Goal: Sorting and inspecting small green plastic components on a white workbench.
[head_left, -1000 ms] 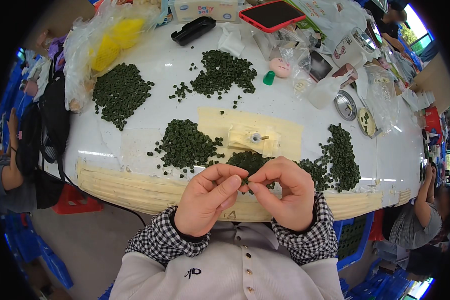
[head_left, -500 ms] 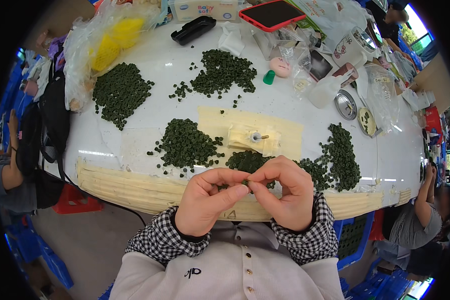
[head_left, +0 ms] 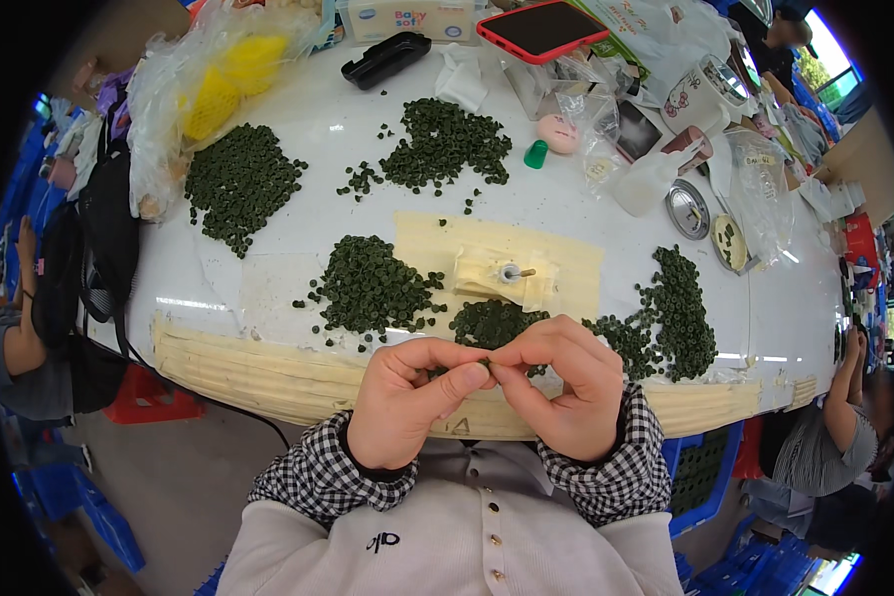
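Far to the left of the cream block with the metal pin (head_left: 505,278), a broad pile of small dark green pieces (head_left: 240,189) lies on the white table (head_left: 288,233), unchanged from a second ago. Nearer the block's left side, another heap of the same pieces (head_left: 371,285) also lies as it did. Below and to the left of the block, the left hand (head_left: 404,397) has altered: its index finger now reaches out straighter, and its thumb lies lower, leaving a gap between the two. That hand is half curled, its thumb and index fingertip brought in toward the other hand. Just below the block, a single small green piece (head_left: 486,362) is pinched where the fingertips of both hands meet; it is mostly covered, so its exact shape cannot be made out. Below and to the right of the block, the right hand (head_left: 566,382) has its knuckles slightly lower than half a second ago, with thumb and index finger closed on the piece and the other fingers folded. Farther right of the block, a long heap of green pieces (head_left: 677,313) looks the same as before.
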`<state>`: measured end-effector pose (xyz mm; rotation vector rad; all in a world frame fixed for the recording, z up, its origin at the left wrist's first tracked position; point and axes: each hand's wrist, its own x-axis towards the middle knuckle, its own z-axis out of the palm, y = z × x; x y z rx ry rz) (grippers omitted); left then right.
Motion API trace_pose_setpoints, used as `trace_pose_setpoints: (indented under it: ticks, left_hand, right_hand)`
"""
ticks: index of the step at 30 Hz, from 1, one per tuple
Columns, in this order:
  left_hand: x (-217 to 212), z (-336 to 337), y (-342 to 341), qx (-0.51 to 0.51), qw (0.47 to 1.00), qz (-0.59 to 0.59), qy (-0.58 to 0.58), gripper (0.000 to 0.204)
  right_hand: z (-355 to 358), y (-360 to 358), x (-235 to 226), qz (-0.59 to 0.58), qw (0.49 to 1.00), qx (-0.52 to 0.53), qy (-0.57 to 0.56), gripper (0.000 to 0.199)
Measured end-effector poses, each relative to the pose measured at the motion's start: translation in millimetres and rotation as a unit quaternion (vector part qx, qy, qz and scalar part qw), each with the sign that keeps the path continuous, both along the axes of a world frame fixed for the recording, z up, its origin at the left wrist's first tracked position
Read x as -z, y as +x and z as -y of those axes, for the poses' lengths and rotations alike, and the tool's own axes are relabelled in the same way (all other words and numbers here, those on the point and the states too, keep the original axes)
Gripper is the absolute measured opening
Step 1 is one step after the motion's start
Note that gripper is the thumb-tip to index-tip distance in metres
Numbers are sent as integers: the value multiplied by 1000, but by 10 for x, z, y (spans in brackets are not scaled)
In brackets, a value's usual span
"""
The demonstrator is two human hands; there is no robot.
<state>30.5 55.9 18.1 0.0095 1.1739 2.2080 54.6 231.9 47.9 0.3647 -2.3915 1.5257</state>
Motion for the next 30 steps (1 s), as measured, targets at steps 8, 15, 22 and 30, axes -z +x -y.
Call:
trace_pose_setpoints:
  ticks: [8, 15, 22, 30]
  left_hand:
    - [25, 39, -25, -6, 1000, -25, -19, 14]
    - [8, 97, -86, 45, 993, -88, -68, 14]
    - [-61, 106, -111, 55, 996, -51, -55, 14]
    - [-96, 91, -117, 55, 995, -54, -68, 13]
  right_hand:
    - [26, -5, 42, -76, 996, -1, 49, 19]
    - [-32, -9, 27, 14, 998, -46, -34, 16]
    - [-9, -4, 20, -29, 999, -37, -3, 17]
    - [15, -6, 44, -76, 996, -15, 35, 19]
